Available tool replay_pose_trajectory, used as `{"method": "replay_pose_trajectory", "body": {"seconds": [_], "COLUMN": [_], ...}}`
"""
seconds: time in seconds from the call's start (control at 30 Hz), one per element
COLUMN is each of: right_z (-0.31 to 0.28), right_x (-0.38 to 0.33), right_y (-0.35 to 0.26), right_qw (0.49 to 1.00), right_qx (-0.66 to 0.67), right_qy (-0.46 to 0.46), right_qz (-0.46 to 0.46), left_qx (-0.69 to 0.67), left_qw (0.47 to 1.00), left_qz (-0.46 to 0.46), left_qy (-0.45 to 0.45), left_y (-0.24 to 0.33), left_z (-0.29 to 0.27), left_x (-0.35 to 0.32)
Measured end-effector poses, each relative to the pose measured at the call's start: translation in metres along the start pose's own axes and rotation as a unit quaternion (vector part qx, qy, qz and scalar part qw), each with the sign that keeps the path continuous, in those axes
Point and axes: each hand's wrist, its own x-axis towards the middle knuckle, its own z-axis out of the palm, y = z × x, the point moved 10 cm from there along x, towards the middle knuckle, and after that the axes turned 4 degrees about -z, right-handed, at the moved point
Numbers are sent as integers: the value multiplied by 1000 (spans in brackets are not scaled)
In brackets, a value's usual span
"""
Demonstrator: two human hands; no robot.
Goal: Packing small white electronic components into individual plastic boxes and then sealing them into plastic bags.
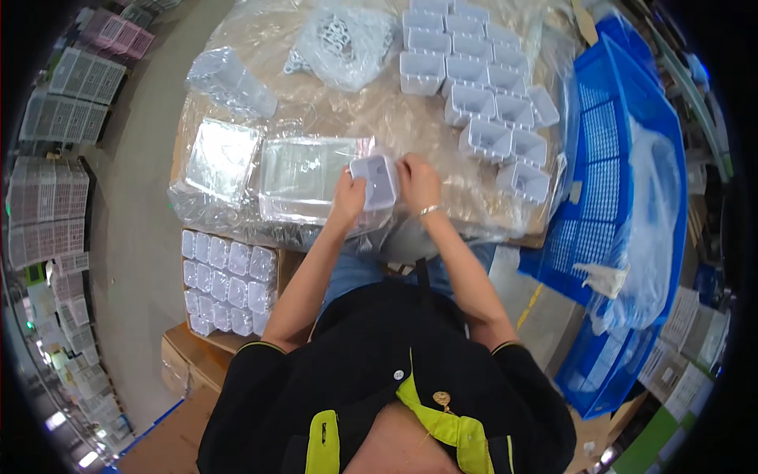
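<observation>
A small white plastic bin [381, 180] is tilted in front of me, its open side facing up toward me. My left hand [348, 196] is closed on its left wall, thumb over the rim. My right hand [418, 185] is at the bin's right side, fingers curled together; what they pinch, if anything, I cannot make out. Under the bin lies a stack of clear plastic bags [304, 178], with another shiny bag stack [225, 160] to its left. Several similar bins [466, 71] stand in rows at the far right of the table.
Film covers the tabletop [347, 110]. On it lie a bag of white hooks [335, 39] and a bagged stack of bins [229, 81]. A carton of wrapped bins [229, 282] is at my left. Blue crates [584, 158] with loose film [651, 213] flank the right side.
</observation>
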Motion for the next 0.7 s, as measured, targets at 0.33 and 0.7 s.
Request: {"method": "replay_pose_trajectory", "body": {"seconds": [0.33, 0.7], "right_z": [-52, -99], "right_x": [13, 62], "right_y": [-100, -144], "right_qw": [996, 982], "right_qx": [18, -79], "right_qy": [53, 68], "right_qz": [-76, -158], "left_qx": [265, 189], "left_qw": [958, 956], "left_qz": [56, 197], "left_qy": [93, 109], "left_y": [66, 150], "left_z": [-22, -34], "left_x": [-26, -44]}}
